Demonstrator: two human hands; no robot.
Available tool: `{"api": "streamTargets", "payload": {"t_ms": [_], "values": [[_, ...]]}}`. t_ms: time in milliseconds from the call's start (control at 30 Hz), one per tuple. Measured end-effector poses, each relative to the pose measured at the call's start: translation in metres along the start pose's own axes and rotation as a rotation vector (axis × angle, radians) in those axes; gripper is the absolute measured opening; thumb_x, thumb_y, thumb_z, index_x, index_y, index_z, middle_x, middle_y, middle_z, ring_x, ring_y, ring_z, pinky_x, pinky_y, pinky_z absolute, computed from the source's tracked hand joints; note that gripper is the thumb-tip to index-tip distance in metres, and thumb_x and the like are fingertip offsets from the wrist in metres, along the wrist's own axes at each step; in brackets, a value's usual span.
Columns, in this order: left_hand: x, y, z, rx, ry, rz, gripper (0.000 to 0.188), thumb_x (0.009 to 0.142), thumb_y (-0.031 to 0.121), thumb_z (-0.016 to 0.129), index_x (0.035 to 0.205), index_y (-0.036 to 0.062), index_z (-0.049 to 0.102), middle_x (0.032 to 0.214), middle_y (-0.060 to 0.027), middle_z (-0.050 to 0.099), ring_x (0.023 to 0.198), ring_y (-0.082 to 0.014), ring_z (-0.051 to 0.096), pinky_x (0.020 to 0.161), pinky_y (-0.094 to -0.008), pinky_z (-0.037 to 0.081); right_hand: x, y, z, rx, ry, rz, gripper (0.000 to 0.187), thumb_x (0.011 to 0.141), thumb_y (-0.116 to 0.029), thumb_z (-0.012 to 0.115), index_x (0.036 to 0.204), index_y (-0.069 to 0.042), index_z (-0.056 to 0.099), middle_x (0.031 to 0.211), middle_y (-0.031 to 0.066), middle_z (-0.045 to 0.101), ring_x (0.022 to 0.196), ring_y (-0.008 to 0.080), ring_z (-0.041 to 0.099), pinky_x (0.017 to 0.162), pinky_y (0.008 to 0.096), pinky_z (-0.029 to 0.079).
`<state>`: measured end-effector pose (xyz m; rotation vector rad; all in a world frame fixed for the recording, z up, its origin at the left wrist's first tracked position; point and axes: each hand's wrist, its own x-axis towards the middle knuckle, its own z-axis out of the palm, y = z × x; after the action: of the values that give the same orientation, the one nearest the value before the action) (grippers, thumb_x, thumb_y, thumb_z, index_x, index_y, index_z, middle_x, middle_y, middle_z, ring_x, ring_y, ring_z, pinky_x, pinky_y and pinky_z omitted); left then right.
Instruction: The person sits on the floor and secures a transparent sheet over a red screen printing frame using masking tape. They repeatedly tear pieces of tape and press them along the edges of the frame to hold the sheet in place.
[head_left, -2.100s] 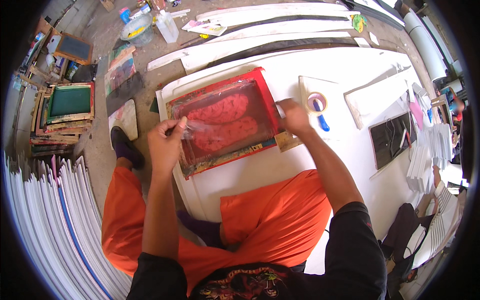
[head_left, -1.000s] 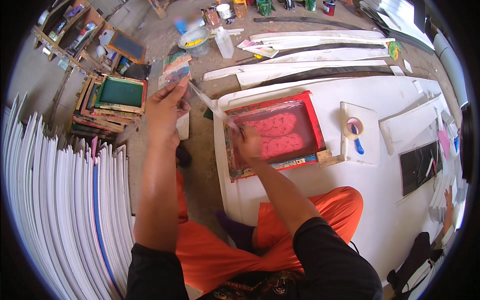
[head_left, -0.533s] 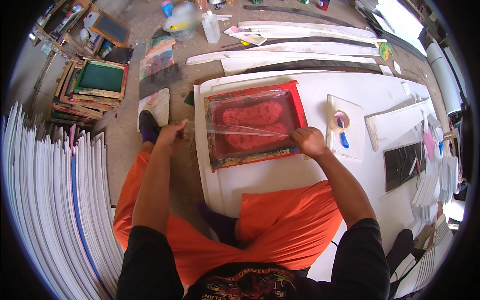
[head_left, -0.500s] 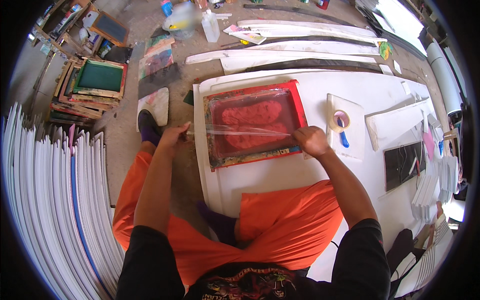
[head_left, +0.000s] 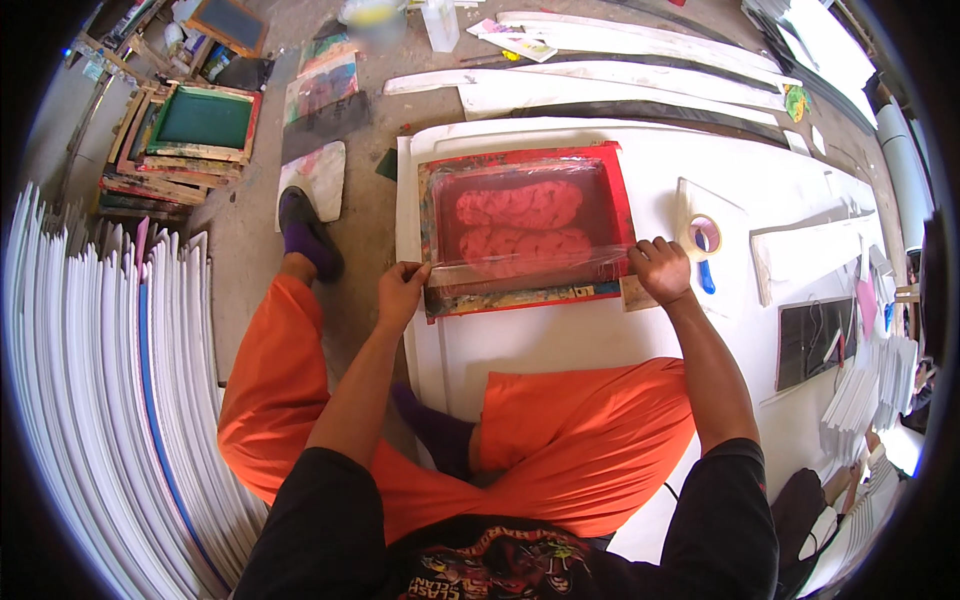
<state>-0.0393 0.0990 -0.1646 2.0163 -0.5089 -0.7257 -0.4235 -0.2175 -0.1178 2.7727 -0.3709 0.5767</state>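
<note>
A strip of clear tape (head_left: 535,267) stretches across the near part of a red-edged screen printing frame (head_left: 622,200). Two pink, sole-shaped areas (head_left: 520,203) show on its red mesh. At the frame's left edge, my left hand (head_left: 402,292) pinches one end of the strip. My right hand (head_left: 660,272) is closed on the other end, just past the right edge. Beside that hand, a roll of tape (head_left: 703,236) and a blue-handled tool (head_left: 707,277) rest on a pale board (head_left: 728,215).
White sheets (head_left: 500,345) lie under the frame. Upright white panels (head_left: 85,400) stand at the left, below stacked screen frames (head_left: 203,122). Long white strips (head_left: 600,90) lie on the floor beyond. A dark panel (head_left: 812,340) is at the right.
My left hand has moved right and nearer, up to the frame's left edge. The tape strip has come down from mid-frame toward the near side. My head view has shifted slightly.
</note>
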Motion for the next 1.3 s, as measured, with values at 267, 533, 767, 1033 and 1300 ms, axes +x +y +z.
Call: {"api": "streamTargets", "payload": {"t_ms": [267,533,767,1033,1300], "values": [[-0.006,0.020,0.011,0.178,-0.077,0.062,0.035,0.095,0.025,0.080,0.110,-0.0058,0.074,0.095,-0.0145,0.078,0.086,-0.0189,0.073,0.079,-0.0346,0.058,-0.012,0.010,0.008,0.063,0.038,0.098,0.015,0.071,-0.017,0.073,0.086,-0.018,0.071,0.086,-0.0034,0.067,0.076,0.0190,0.063,0.063,0.0355,0.052],[-0.013,0.032,0.011,0.319,-0.087,0.028,0.030,0.093,0.022,0.081,0.108,-0.0034,0.074,0.090,-0.0151,0.078,0.080,-0.0198,0.074,0.074,-0.0353,0.057,-0.019,0.009,0.007,0.143,-0.041,0.078,0.017,0.069,-0.015,0.072,0.086,-0.019,0.072,0.082,-0.0033,0.059,0.079,0.0189,0.061,0.063,0.0361,0.053],[-0.016,0.030,0.008,0.334,-0.088,0.013,0.028,0.090,0.018,0.083,0.106,-0.0021,0.072,0.085,-0.0142,0.076,0.077,-0.0208,0.072,0.073,-0.0359,0.056,-0.010,0.013,0.005,0.211,-0.103,0.006,0.011,0.073,-0.014,0.070,0.084,-0.017,0.071,0.077,-0.0032,0.061,0.073,0.0181,0.064,0.060,0.0356,0.054],[-0.012,0.035,0.005,0.318,-0.168,-0.032,0.038,0.086,0.018,0.087,0.111,-0.0019,0.066,0.077,-0.0106,0.072,0.071,-0.0167,0.069,0.066,-0.0340,0.054,-0.005,0.016,0.004,0.293,-0.213,-0.056,0.009,0.078,-0.017,0.070,0.085,-0.018,0.074,0.080,-0.0026,0.066,0.074,0.0178,0.068,0.061,0.0365,0.055],[0.003,0.041,-0.012,0.150,-0.297,-0.200,0.048,0.084,0.020,0.090,0.115,-0.0003,0.058,0.076,-0.0110,0.072,0.072,-0.0176,0.071,0.064,-0.0301,0.052,0.013,0.033,-0.007,0.462,-0.491,0.086,0.013,0.081,-0.020,0.071,0.090,-0.023,0.080,0.079,-0.0005,0.068,0.082,0.0237,0.072,0.072,0.0414,0.058]]}}
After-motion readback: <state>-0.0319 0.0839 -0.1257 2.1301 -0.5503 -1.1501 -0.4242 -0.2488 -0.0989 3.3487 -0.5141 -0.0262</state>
